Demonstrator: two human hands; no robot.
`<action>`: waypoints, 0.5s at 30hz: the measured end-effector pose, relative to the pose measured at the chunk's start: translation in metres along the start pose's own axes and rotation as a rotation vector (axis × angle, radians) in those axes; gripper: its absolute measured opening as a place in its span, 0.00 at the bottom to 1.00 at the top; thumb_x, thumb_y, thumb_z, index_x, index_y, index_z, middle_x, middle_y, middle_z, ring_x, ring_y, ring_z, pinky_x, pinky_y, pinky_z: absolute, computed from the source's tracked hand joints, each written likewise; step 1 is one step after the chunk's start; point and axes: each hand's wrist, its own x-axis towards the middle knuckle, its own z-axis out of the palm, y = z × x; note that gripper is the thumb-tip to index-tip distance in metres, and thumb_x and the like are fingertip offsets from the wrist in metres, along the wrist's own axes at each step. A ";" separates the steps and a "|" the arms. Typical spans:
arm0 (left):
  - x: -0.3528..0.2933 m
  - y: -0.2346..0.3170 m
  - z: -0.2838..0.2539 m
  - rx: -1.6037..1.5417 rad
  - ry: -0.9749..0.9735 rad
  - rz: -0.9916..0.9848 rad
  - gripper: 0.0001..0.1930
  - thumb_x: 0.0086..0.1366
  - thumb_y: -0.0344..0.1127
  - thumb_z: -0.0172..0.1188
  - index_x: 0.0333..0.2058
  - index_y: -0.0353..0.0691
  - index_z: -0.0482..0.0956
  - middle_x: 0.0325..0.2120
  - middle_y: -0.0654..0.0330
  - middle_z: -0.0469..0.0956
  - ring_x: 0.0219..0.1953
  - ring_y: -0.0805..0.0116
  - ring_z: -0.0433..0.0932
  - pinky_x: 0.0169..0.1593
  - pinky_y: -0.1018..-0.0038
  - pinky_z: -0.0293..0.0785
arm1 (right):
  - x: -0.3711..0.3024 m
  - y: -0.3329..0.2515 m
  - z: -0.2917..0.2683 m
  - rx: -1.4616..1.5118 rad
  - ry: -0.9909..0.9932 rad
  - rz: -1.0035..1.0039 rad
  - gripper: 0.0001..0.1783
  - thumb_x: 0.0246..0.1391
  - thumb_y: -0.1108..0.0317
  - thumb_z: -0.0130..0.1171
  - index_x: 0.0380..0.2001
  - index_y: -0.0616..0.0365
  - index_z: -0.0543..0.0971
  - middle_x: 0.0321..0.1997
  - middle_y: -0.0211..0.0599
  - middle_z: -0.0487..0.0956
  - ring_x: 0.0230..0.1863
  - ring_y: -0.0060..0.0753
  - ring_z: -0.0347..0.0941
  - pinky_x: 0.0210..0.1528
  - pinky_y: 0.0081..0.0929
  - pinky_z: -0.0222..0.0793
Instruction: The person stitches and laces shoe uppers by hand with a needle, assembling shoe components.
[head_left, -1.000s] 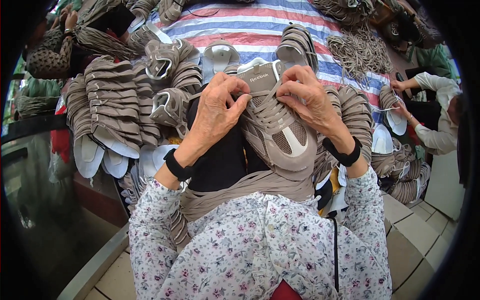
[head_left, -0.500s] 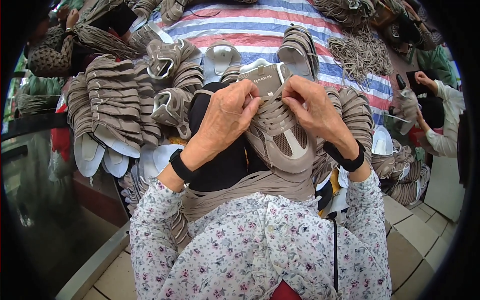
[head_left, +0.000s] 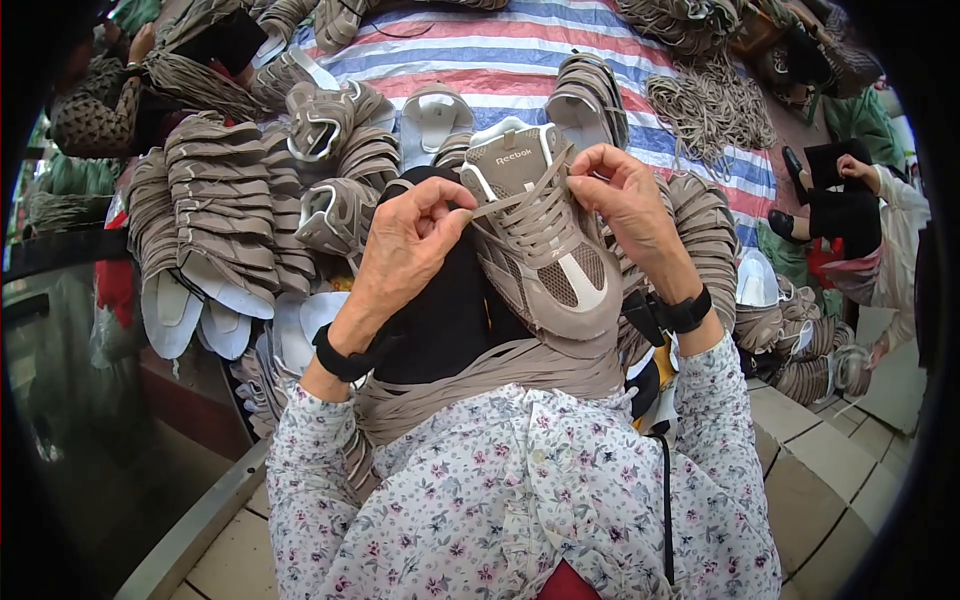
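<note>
A taupe shoe upper (head_left: 592, 300) with mesh panels and a pale toe stripe lies across my lap, toe toward me and tongue (head_left: 511, 168) away. Its flat beige shoelace (head_left: 540, 215) crosses through the eyelets in several rows. My left hand (head_left: 410, 235) pinches one lace end, drawn out taut beside the upper's left edge. On the opposite side, my right hand (head_left: 625, 200) has thumb and forefinger together at the other lace end by the tongue. A bundle of loose shoelaces (head_left: 480, 378) rests over my lap.
Stacked shoe uppers (head_left: 220, 210) stand at left, and more uppers (head_left: 702, 230) at right. Ahead, a striped sheet (head_left: 450, 50) carries a heap of laces (head_left: 712, 110). Other people sit at far left and right, a white sleeve (head_left: 900, 225) among them. A dark glossy panel (head_left: 90, 350) borders my left.
My hands have moved apart, the left going left and down with its lace end, the right staying near the tongue. At far right, a seated person's hands and the item they held have shifted.
</note>
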 end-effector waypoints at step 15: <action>-0.012 0.004 -0.017 0.437 0.102 0.375 0.05 0.62 0.28 0.63 0.31 0.31 0.81 0.18 0.56 0.70 0.19 0.62 0.70 0.25 0.68 0.63 | 0.000 0.009 -0.006 -0.011 -0.061 -0.016 0.08 0.58 0.69 0.65 0.40 0.59 0.79 0.36 0.21 0.76 0.35 0.10 0.68 0.39 0.10 0.64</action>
